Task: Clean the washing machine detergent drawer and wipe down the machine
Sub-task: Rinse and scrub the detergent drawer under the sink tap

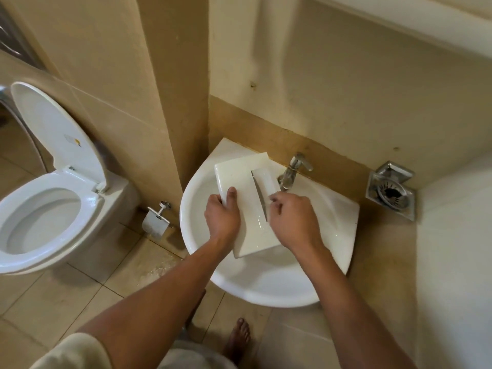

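Note:
A white detergent drawer [246,201] lies tilted across the white sink [332,235], its flat underside up and wet. My left hand [222,215] grips its left edge, thumb on top. My right hand [294,218] is curled at the drawer's right side, by a raised white section near the tap [291,171]. What the right fingers hold is hidden. No water stream is visible.
A toilet [50,206] with its lid raised stands to the left. A chrome floor-drain-style fitting [391,191] sits on the ledge right of the sink. A paper holder [157,217] hangs on the wall between toilet and sink. My bare foot [239,339] stands on wet tiles.

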{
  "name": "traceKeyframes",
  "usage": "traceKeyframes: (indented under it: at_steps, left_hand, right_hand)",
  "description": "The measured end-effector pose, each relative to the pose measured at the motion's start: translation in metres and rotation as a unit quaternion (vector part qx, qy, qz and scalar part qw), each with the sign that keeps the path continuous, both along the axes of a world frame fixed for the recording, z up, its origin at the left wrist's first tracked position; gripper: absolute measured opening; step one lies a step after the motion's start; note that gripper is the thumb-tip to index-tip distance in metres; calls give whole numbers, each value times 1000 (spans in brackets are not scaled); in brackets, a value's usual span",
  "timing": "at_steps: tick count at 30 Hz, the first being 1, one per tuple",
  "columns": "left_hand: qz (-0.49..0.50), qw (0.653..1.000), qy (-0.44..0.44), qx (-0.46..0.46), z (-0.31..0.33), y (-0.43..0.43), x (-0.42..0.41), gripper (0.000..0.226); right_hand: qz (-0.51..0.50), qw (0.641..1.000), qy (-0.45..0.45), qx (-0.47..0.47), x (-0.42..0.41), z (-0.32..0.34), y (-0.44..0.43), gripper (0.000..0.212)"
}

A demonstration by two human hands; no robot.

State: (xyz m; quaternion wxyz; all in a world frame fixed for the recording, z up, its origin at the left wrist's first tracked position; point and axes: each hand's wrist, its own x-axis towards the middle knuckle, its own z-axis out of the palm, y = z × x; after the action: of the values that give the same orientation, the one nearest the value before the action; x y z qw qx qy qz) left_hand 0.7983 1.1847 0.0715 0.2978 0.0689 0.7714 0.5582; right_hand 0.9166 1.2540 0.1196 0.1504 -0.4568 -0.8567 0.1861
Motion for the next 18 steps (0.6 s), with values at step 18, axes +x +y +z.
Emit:
traceKeyframes:
  at_steps: [18]
  left_hand:
    - [-157,895,-362,210,35,-32,-25,32]
  right_hand:
    - [-6,986,20,-166,19,37,52,23]
